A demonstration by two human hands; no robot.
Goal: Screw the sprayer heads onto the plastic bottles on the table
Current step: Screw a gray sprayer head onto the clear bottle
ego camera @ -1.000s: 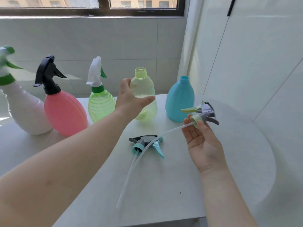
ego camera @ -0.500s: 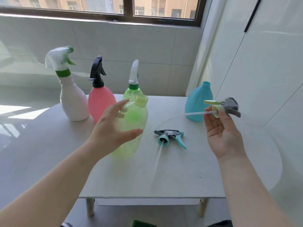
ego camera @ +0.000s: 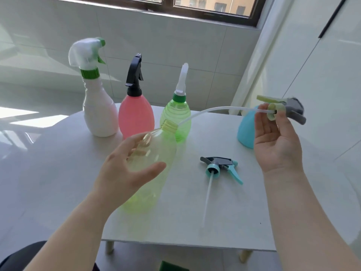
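White table (ego camera: 244, 222) carries three capped bottles and a blue uncapped one (ego camera: 245, 132). Left hand (ego camera: 125, 171) grips the tilted yellow-green bottle (ego camera: 148, 173) (neck open); right hand (ego camera: 277, 141) pinches the grey-green sprayer head (ego camera: 283, 109), its tube (ego camera: 205, 113) entering that neck. Teal sprayer head (ego camera: 220, 166) lies loose on the table.

Both forearms bare, no sleeves, left hand (ego camera: 125, 173) & right hand (ego camera: 277, 141) w/o gloves (dark trousers below).

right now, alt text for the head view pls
A left hand tilts a clear yellow-green plastic bottle while a right hand feeds a grey-and-yellow sprayer head's white tube into its neck. A teal sprayer head lies on the white table.
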